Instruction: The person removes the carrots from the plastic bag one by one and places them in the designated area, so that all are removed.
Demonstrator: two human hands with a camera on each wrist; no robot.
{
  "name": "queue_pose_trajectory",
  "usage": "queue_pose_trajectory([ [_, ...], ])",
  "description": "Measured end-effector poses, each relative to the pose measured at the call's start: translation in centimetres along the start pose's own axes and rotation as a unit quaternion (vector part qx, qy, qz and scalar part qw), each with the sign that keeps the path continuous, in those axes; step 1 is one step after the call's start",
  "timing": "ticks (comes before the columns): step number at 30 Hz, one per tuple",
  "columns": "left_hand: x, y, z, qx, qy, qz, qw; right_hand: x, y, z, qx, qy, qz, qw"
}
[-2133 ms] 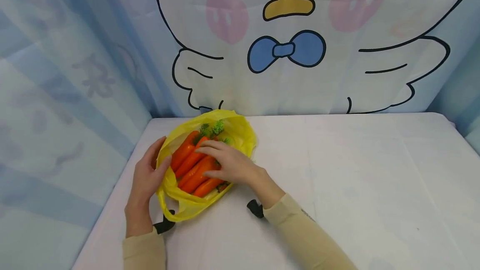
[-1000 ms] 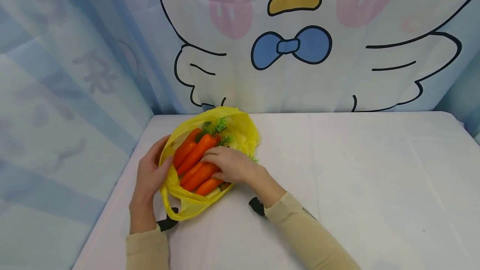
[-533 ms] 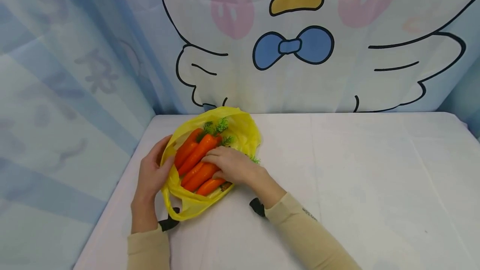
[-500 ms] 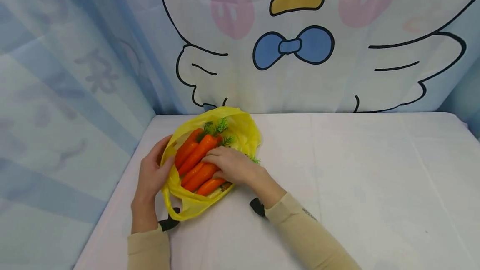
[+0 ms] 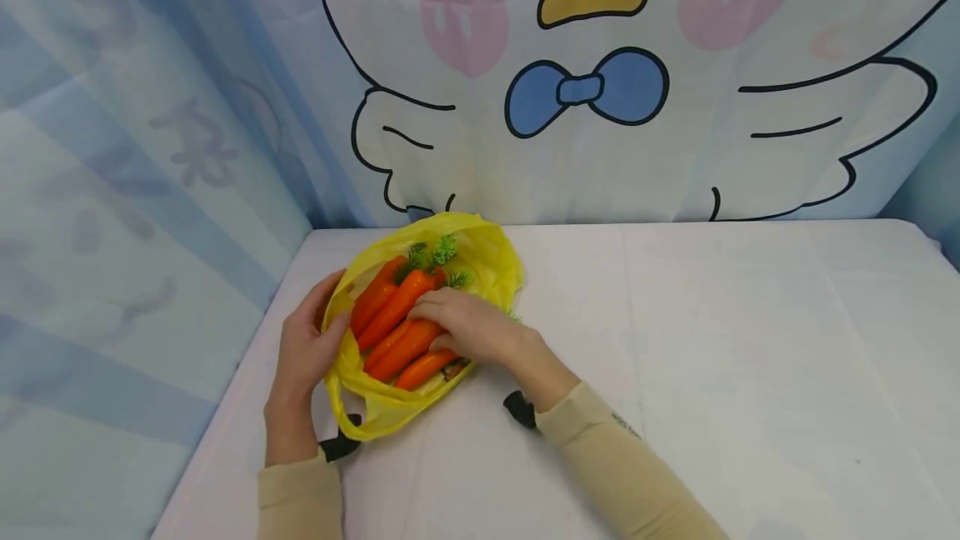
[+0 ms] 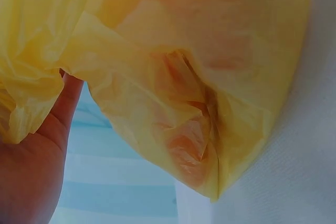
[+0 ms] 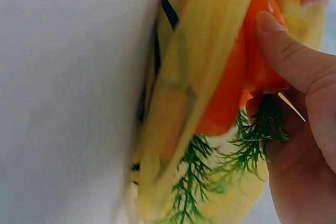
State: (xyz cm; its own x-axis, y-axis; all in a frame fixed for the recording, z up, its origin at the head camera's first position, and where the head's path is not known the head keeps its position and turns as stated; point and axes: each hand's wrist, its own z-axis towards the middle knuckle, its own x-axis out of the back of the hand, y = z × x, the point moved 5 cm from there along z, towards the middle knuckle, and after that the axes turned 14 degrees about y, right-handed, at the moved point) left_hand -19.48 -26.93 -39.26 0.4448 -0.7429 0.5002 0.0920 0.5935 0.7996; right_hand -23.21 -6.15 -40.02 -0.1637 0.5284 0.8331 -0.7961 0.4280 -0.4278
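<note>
A yellow plastic bag (image 5: 498,261) lies on its side on the white table, its mouth toward the person. Inside it are several orange carrots (image 5: 386,319) with feathery green tops (image 5: 444,250). At the bag's left edge, my left hand (image 5: 303,352) grips the rim, thumb inside and fingers outside. My right hand (image 5: 480,327) reaches in from the right and holds a carrot (image 7: 257,59) near its leafy end. In the right wrist view the thumb presses on that carrot, with fingers round its far side. Most of the left fingers are hidden behind the plastic.
The white tabletop (image 5: 712,357) stretches away to the right. A blue-striped curtain (image 5: 150,232) hangs along the left side, and a printed cloth (image 5: 585,165) with a cartoon figure stands behind the table. Black straps (image 5: 521,409) show at the wrists.
The right hand has come down from spread fingers over the carrots to a hold on one, then shifted slightly to the right. The left hand keeps its grip on the bag.
</note>
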Motion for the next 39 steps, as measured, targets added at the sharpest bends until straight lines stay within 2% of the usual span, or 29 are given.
queue_pose_trajectory([
  [8,0.0,0.0,0.1,-0.012,-0.001,-0.005,0.9999,1.5,0.2,-0.3,-0.004,0.021,0.026,0.999],
  [23,0.1,0.1,0.0,-0.007,-0.009,-0.015,0.9998,3.8,1.4,-1.1,-0.03,0.069,0.039,0.996],
  [33,0.0,0.1,0.1,-0.009,-0.008,-0.016,0.9998,5.7,2.7,-2.0,-0.079,0.093,0.043,0.992],
  [39,0.0,0.0,0.1,-0.012,-0.006,-0.017,0.9998,6.9,3.4,-2.6,-0.085,0.119,0.049,0.988],
])
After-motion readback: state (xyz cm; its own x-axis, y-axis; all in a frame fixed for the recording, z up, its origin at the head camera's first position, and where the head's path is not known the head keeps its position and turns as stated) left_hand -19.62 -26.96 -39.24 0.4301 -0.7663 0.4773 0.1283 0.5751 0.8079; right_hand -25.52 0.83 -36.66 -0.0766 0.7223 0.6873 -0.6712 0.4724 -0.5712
